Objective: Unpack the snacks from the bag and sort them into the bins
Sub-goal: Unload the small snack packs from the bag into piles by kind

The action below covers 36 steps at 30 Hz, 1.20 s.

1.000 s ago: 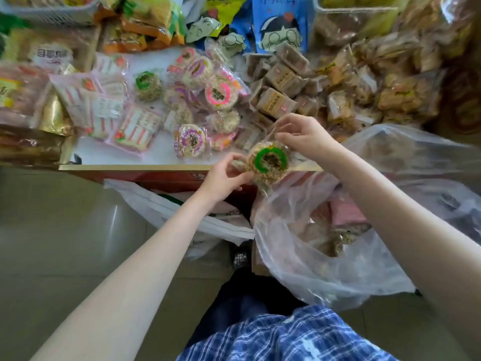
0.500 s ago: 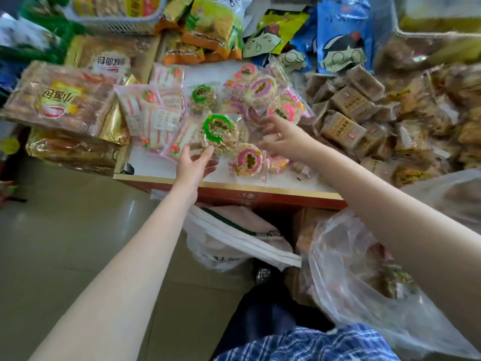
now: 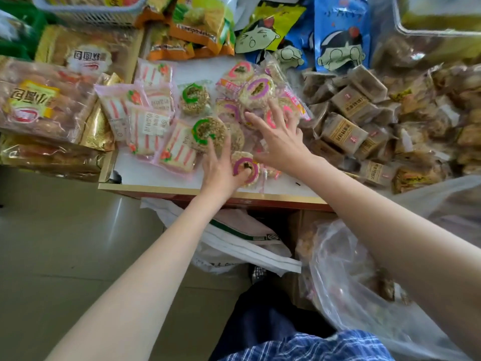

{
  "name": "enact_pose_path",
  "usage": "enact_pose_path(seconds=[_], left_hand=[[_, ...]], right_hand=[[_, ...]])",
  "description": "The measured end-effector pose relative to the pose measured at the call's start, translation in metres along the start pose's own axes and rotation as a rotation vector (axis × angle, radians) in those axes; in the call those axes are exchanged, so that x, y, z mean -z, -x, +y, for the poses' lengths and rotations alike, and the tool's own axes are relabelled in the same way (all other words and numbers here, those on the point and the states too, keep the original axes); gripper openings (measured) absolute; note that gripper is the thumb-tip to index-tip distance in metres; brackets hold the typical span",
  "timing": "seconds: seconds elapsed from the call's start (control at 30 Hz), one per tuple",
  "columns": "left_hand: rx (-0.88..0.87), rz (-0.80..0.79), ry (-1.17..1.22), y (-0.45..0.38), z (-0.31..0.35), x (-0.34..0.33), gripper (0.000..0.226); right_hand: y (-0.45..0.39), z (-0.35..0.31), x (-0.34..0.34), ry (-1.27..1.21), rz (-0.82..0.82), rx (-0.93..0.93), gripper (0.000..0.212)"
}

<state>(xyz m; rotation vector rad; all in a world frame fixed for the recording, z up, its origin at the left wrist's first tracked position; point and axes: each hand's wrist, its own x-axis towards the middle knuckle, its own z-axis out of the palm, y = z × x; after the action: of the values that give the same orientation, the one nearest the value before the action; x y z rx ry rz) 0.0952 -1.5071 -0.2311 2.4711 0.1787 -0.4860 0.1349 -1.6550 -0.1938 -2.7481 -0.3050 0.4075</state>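
Half a second ago, left hand (image 3: pixel 221 166) lower, near the front edge of the bench (image 3: pixel 208 190), fingers under the green-ring snack (image 3: pixel 208 132). Now up on the bench, fingers straight and spread, tips lying on the near edge of that green-ring snack, thumb touching a purple-ring snack (image 3: pixel 246 165) just beside it by the front edge. Nothing gripped. Right hand (image 3: pixel 279 142) also further in than before, now flat over the heap of pink- and purple-ring snacks (image 3: pixel 256 91) in the middle of the bench, fingers straight and fanned wide, pressing down, not curled round anything. Both arms stretched forward, bare, almost side by side. A second green-ring snack (image 3: pixel 194 99) lying further back, apart from both hands. Pink striped packs (image 3: pixel 148 126) to the left of it, brown wrapped squares (image 3: pixel 343 126) piled toward the right side. Clear plastic bag (image 3: pixel 346 282) hanging low off the front right of the bench, more snacks inside, touched by neither hand.
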Motion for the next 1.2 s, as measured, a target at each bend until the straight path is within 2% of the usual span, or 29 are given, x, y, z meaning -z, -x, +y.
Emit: enact_pose_path(seconds=[0.1, 0.2, 0.37, 0.47, 0.53, 0.67, 0.9, 1.03, 1.13, 1.2], left_hand=[[-0.006, -0.098, -0.112, -0.006, 0.004, -0.014, 0.109], [-0.012, -0.088, -0.166, -0.018, 0.007, -0.019, 0.107], [-0.055, -0.075, -0.178, -0.043, 0.003, -0.011, 0.104], [-0.061, -0.075, -0.192, -0.054, 0.005, -0.002, 0.1], [-0.073, -0.079, -0.195, -0.057, 0.005, 0.0, 0.102], [-0.088, -0.022, -0.234, -0.047, 0.003, -0.008, 0.096], [-0.221, 0.177, -0.261, -0.005, 0.014, -0.03, 0.068], [-0.331, 0.135, -0.26, 0.021, 0.038, -0.046, 0.068], [-0.467, 0.136, -0.219, 0.051, 0.058, -0.071, 0.064], [-0.539, 0.033, -0.213, 0.076, 0.07, -0.096, 0.062]], right_hand=[[0.004, 0.021, -0.01, 0.111, -0.214, -0.017, 0.109], [0.0, 0.028, -0.018, 0.173, -0.217, 0.018, 0.116], [-0.029, 0.038, -0.029, 0.251, -0.134, 0.024, 0.094], [-0.05, 0.036, -0.021, 0.298, -0.189, 0.05, 0.087], [-0.054, 0.032, -0.01, 0.307, -0.232, 0.048, 0.073], [-0.039, 0.036, -0.001, 0.263, -0.232, 0.072, 0.059], [0.01, 0.059, 0.005, 0.174, -0.127, 0.087, 0.07], [0.054, 0.088, 0.01, 0.14, -0.089, 0.059, 0.074], [0.102, 0.119, 0.021, 0.099, 0.024, 0.069, 0.072], [0.147, 0.151, 0.029, 0.062, 0.104, 0.015, 0.069]])
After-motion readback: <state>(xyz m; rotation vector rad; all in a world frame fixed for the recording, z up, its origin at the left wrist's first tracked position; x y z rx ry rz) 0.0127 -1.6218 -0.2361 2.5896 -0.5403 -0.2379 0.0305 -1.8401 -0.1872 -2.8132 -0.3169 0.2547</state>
